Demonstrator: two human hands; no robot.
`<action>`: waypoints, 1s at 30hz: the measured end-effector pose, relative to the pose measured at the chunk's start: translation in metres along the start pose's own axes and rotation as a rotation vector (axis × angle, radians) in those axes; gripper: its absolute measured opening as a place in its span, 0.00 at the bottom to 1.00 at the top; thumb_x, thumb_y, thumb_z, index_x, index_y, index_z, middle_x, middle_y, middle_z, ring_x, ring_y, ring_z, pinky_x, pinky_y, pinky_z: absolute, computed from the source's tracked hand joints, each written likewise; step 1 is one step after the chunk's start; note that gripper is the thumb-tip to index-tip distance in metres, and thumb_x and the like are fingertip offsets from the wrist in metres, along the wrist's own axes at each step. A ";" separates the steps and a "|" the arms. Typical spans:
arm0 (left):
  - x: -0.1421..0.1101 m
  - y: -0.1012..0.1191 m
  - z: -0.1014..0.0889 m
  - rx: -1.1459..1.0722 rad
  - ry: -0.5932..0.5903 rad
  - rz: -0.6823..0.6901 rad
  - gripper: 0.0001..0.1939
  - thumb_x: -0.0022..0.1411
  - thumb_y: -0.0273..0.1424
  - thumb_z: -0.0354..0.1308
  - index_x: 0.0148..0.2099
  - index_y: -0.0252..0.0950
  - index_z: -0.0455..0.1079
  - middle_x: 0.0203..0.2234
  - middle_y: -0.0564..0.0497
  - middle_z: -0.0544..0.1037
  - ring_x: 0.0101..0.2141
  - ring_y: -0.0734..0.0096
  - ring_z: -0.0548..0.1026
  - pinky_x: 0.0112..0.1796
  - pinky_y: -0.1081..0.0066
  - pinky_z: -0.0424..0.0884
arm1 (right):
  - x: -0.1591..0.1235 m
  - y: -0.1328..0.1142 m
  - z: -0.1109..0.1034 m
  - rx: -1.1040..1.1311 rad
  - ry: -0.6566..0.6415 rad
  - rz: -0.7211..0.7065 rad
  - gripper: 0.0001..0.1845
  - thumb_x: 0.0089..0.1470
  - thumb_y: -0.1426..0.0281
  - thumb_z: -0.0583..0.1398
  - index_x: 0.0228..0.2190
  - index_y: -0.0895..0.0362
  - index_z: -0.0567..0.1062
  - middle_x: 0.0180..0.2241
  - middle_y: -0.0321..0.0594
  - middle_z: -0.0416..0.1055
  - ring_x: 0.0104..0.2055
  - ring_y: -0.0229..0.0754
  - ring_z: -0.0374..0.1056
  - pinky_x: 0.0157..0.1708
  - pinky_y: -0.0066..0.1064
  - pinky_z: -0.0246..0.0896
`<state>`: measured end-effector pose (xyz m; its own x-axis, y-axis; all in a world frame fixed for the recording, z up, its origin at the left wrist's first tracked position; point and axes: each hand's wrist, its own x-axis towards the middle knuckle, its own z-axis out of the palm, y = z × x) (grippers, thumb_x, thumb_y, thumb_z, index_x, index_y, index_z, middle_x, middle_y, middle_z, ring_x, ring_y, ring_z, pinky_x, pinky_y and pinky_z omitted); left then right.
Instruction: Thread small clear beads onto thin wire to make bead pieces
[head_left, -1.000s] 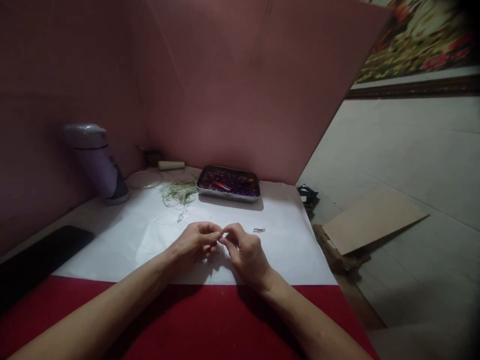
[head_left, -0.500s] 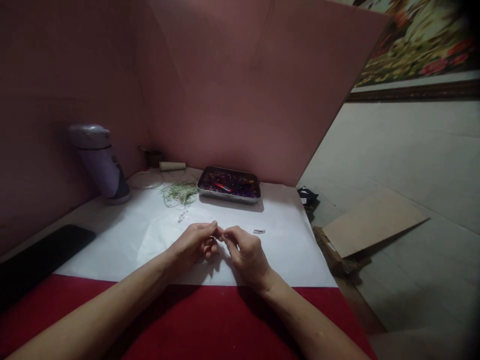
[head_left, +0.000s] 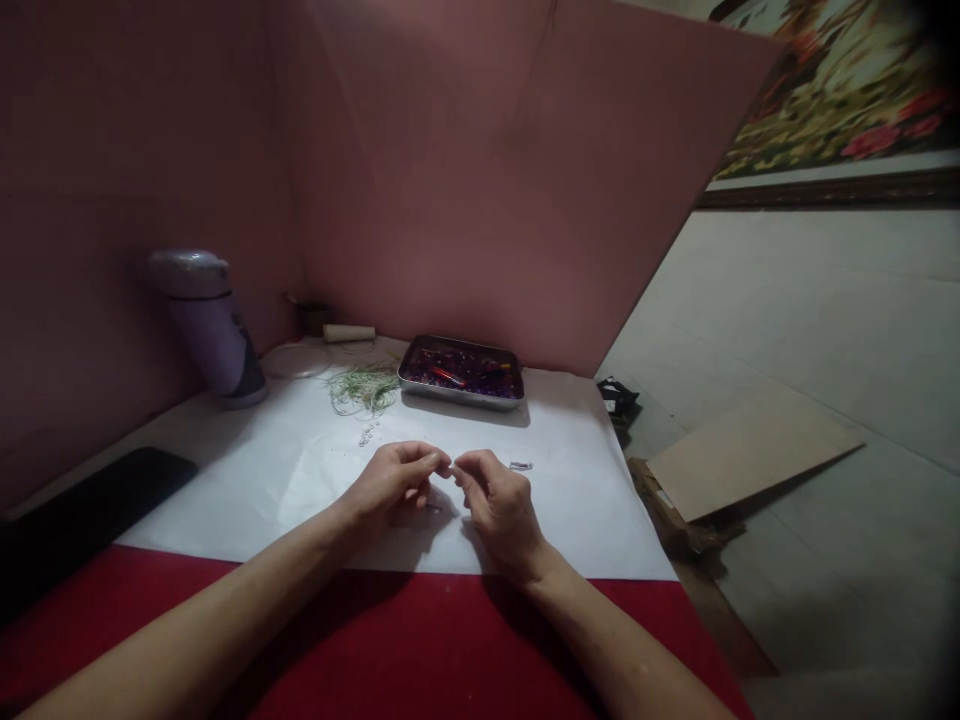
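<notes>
Above the white sheet (head_left: 300, 500), my left hand (head_left: 397, 482) pinches with thumb and forefinger. My right hand (head_left: 496, 500) is closed in a pinch too, its fingertips almost meeting the left ones. Something tiny and pale shows between the fingertips, too small to name. Just past my right hand lies a small metal clip-like piece (head_left: 521, 465). Several small clear beads or rings (head_left: 367, 434) are scattered beyond my left hand. Behind them rests a loose tangle of green and white thread (head_left: 364, 388).
A metal tray (head_left: 461, 398) holding purple bits and a red-handled tool stands at the back. At the left are a purple flask (head_left: 214, 335) and a dark flat object (head_left: 105, 505). A pale roll (head_left: 349, 332) lies by the pink wall (head_left: 450, 180). Cardboard (head_left: 754, 455) lies at right.
My fingertips have shifted slightly up and to the right, and the left fingers are drawn in more. The whole view has moved a little; the things on the sheet look unmoved.
</notes>
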<state>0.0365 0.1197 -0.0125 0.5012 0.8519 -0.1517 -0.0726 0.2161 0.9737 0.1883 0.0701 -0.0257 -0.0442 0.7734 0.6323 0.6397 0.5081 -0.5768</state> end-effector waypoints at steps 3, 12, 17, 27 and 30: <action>0.000 0.001 0.001 0.035 0.011 0.018 0.11 0.52 0.37 0.58 0.32 0.33 0.69 0.11 0.58 0.63 0.12 0.84 0.56 0.13 0.80 0.44 | 0.000 -0.001 -0.001 0.006 0.013 -0.006 0.04 0.55 0.72 0.54 0.30 0.57 0.69 0.27 0.38 0.71 0.22 0.34 0.66 0.23 0.24 0.60; -0.003 0.005 0.004 0.035 -0.004 0.046 0.12 0.51 0.37 0.59 0.29 0.32 0.68 0.12 0.58 0.65 0.11 0.85 0.54 0.13 0.80 0.47 | 0.000 -0.001 0.000 0.008 0.017 -0.003 0.05 0.55 0.72 0.54 0.29 0.57 0.69 0.26 0.37 0.70 0.21 0.34 0.66 0.22 0.24 0.60; -0.003 0.001 0.003 0.010 -0.063 0.022 0.13 0.50 0.40 0.59 0.29 0.33 0.68 0.12 0.57 0.65 0.12 0.83 0.59 0.14 0.79 0.50 | 0.000 -0.001 -0.001 0.013 0.008 -0.010 0.05 0.55 0.72 0.54 0.29 0.57 0.69 0.25 0.38 0.71 0.22 0.35 0.66 0.23 0.24 0.60; -0.001 -0.002 0.002 -0.120 -0.062 -0.078 0.11 0.47 0.35 0.63 0.29 0.33 0.67 0.13 0.57 0.66 0.12 0.83 0.60 0.15 0.79 0.54 | 0.001 -0.004 -0.002 -0.015 -0.005 -0.041 0.04 0.53 0.75 0.54 0.32 0.58 0.69 0.25 0.38 0.71 0.24 0.36 0.66 0.26 0.25 0.60; 0.000 -0.002 0.003 -0.167 -0.061 -0.073 0.11 0.46 0.34 0.63 0.29 0.32 0.68 0.14 0.56 0.67 0.13 0.83 0.60 0.15 0.79 0.53 | 0.001 -0.003 -0.002 -0.002 -0.005 -0.038 0.05 0.52 0.75 0.55 0.34 0.58 0.68 0.25 0.37 0.70 0.25 0.36 0.66 0.27 0.25 0.60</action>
<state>0.0390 0.1179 -0.0135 0.5610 0.8020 -0.2050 -0.1736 0.3561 0.9182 0.1875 0.0683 -0.0225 -0.0728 0.7555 0.6511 0.6390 0.5366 -0.5511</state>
